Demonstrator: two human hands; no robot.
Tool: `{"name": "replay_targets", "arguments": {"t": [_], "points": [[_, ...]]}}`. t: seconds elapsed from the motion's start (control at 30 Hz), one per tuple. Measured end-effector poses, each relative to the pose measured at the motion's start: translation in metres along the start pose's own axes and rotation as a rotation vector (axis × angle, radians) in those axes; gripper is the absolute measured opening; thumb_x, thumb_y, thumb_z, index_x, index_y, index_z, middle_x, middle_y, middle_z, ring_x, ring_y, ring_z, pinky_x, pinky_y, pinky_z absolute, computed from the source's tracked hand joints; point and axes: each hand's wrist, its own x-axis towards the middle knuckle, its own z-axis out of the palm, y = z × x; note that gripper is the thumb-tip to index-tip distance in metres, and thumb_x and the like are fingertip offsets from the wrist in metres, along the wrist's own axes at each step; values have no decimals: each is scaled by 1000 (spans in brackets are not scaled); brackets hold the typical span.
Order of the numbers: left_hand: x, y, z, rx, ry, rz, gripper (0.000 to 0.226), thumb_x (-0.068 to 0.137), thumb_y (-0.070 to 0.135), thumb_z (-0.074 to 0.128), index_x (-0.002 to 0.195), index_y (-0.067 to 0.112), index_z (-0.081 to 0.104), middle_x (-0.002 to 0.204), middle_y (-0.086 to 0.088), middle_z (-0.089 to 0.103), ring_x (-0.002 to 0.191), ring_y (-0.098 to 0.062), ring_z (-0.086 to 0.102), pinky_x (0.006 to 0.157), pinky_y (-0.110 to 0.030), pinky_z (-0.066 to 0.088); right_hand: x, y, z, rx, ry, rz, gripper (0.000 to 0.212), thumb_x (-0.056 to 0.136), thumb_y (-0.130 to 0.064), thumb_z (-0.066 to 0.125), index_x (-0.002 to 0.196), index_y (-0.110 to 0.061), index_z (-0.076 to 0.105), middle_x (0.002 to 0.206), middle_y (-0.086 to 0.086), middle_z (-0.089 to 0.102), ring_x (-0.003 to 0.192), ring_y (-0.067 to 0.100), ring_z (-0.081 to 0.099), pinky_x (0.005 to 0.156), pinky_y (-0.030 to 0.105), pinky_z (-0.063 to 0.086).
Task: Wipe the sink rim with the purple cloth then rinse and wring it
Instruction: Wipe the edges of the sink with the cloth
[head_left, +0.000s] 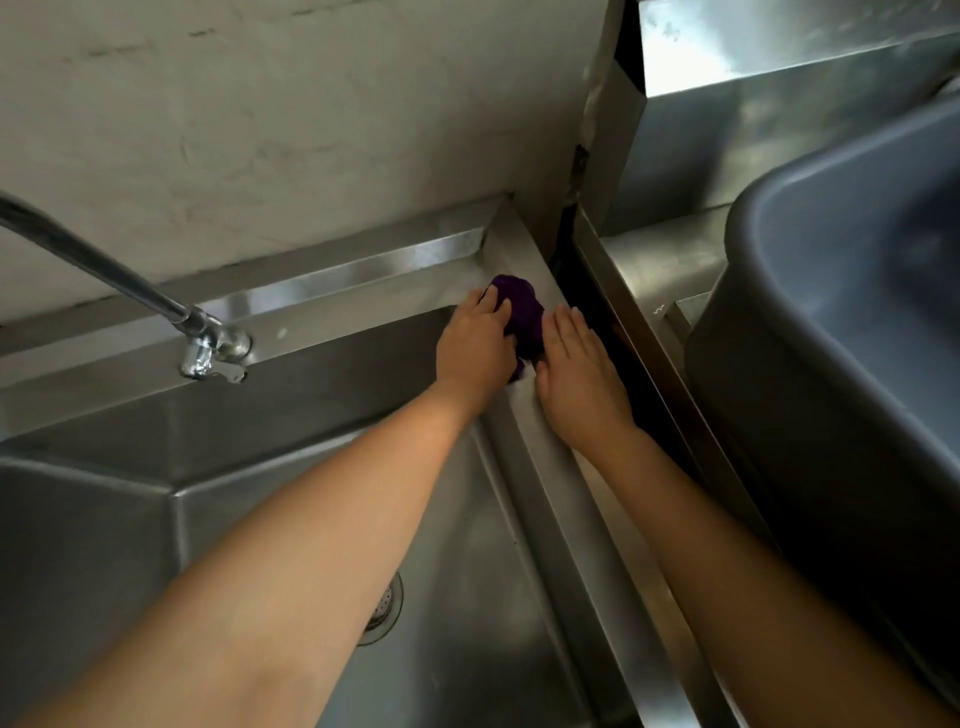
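The purple cloth (519, 317) is pressed at the sink rim's (363, 306) far right corner by the left hand (475, 353), fingers curled over it; the right hand (579, 374) lies flat beside. Rinsing and wringing remain.

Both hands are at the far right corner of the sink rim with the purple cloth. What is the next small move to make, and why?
Probably draw the purple cloth toward the body along the right sink rim. The left hand presses it at the far corner, the right hand lies flat beside it, and the nearer stretch of rim seems not yet wiped.
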Motion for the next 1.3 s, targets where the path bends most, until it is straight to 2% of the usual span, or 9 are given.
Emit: {"name": "replay_targets", "arguments": {"t": [0.43, 0.57, 0.67, 0.73, 0.83, 0.9, 1.13, 1.23, 1.3], "points": [[31, -19, 1, -47, 26, -40, 49, 94, 18, 45, 142, 9, 37, 154, -10, 27, 144, -26, 16, 118, -32, 15, 45, -10, -1, 9, 1, 16, 61, 99, -26, 30, 149, -10, 0, 160, 8, -1, 147, 19, -7, 120, 34, -3], [29, -18, -5, -10, -62, -16, 54, 98, 22, 38, 147, 10, 22, 157, -14, 13, 146, -27, 5, 118, -33, 4, 54, -22, -5, 80, 9, -108, 61, 98, -20, 34, 149, -15, 2, 160, 3, -1, 146, 14, -5, 119, 30, -3], [23, -35, -18, -256, -177, -41, 56, 99, 23, 37, 149, 14, 14, 159, -12, 1, 146, -26, -7, 120, -36, 1, 60, -27, -8, 119, -68, -133, 55, 98, -19, 31, 149, -14, 10, 160, 4, 6, 147, 15, 2, 118, 29, 0], [6, -51, -28, -333, -118, -56, 57, 99, 24, 37, 149, 14, 12, 159, -9, 2, 146, -22, -7, 119, -33, 0, 64, -29, -7, 94, -86, -114, 57, 99, -31, 33, 149, -12, 12, 159, 7, 9, 147, 17, 3, 118, 31, 2], [-28, -77, -40, -192, 103, -183, 56, 98, 24, 38, 148, 11, 16, 158, -10, 10, 147, -22, 1, 118, -29, 1, 71, -38, 2, -29, -123, -104, 78, 92, -55, 37, 149, -10, 11, 159, 9, 10, 147, 21, 3, 119, 35, 3], [-49, -96, -44, -101, 171, -300, 57, 97, 25, 40, 147, 9, 18, 158, -12, 12, 147, -24, 3, 119, -31, 4, 76, -46, 10, -87, -91, -125, 84, 88, -59, 42, 149, -10, 11, 158, 11, 14, 147, 24, 6, 119, 37, 3], [-102, -136, -40, 21, 178, -430, 65, 96, 30, 42, 148, 6, 11, 158, -11, 6, 147, -24, -1, 120, -37, 8, 97, -70, 24, -15, -28, -112, 83, 87, -57, 46, 148, -10, 15, 155, 17, 20, 143, 32, 17, 119, 41, 8], [-110, -153, -39, 81, 134, -514, 67, 97, 36, 37, 149, 8, 4, 159, -10, 0, 147, -23, 0, 120, -35, 2, 102, -90, 34, 44, -7, -67, 88, 83, -62, 49, 146, -7, 20, 153, 18, 22, 141, 36, 20, 117, 45, 18], [-114, -159, -37, 151, 119, -494, 69, 97, 40, 34, 149, 10, 1, 159, -6, -4, 147, -20, 0, 119, -32, -3, 101, -106, 41, 93, 37, -56, 80, 83, -53, 56, 141, -5, 29, 150, 19, 28, 137, 37, 25, 114, 47, 26]]}}
